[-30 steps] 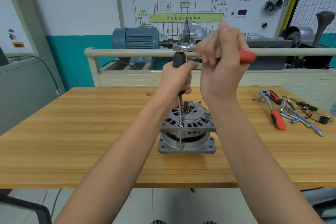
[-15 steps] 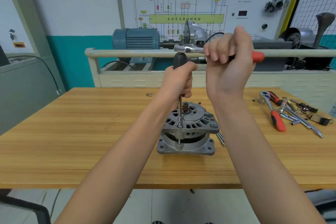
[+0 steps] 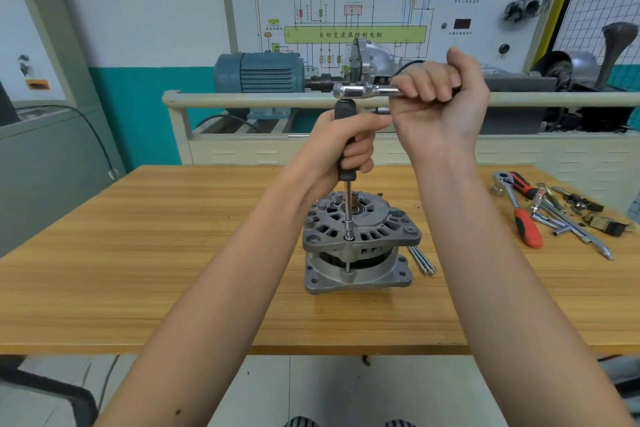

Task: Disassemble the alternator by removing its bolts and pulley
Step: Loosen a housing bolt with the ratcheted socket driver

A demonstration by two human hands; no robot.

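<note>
Swung round since a moment ago, the ratchet (image 3: 363, 91) now has its red handle hidden inside the right hand (image 3: 440, 97), which grips it. Left hand (image 3: 346, 146) grips the upright black driver (image 3: 346, 163), whose shaft meets a bolt (image 3: 348, 238) on the alternator (image 3: 358, 243) standing mid-surface (image 3: 138, 270). Loose bolts (image 3: 420, 260) lie just right of the alternator.

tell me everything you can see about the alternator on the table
The alternator is a grey cast-metal unit standing upright on the wooden table, shaft end up. Its upper housing has slotted vents and lugs around a central bearing with a short shaft stub; the lower housing flares into a squarish flange with corner holes. Dark windings show in the gap between the halves. A socket driver stands vertically in a bolt hole at the front. Two long bolts lie just to its right.
</note>
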